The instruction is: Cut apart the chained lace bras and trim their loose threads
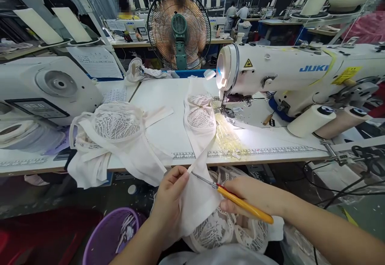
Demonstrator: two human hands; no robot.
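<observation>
My left hand (171, 195) is closed, pinching the narrow edge strip of a white lace bra (200, 118) between thumb and fingers. One end of this bra lies on the table by the sewing machine, and its plain fabric hangs over the front edge towards my lap. In my right hand (255, 193) is a pair of scissors with orange handles (245, 205). Their metal blades point left and touch or nearly touch the strip beside my left fingertips. More lace bra cups (213, 231) lie in my lap under my hands.
A white sewing machine (285, 66) stands at right, with thread cones (311, 121) beside it. Another white bra (117, 122) drapes over the table edge at left. Yellowish thread scraps (227, 134) lie near the needle. A purple bin (100, 237) is below left; a fan (179, 24) stands behind.
</observation>
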